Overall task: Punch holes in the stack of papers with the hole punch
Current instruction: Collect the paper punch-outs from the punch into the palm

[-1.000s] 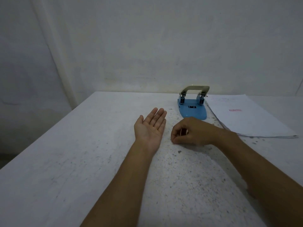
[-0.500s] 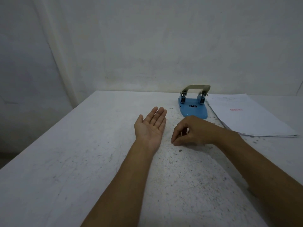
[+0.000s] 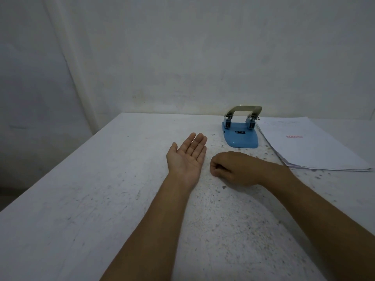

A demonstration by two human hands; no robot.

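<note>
Paper stack at the table's far right edge, just beside the hole punch, looks light and floppy — best pinched at an edge — left hand open and empty, right hand curled shut, contents unseen.

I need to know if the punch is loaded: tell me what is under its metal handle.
Under the handle of the blue hole punch only its bare base shows; the white paper stack lies beside it. The slot faces away, unseen.

We find bare desk left of the hole punch, wide enough for a hand. Right of the hole punch, the stack of papers lies just beside it. Behind the hole punch, the wall closes the way.
</note>
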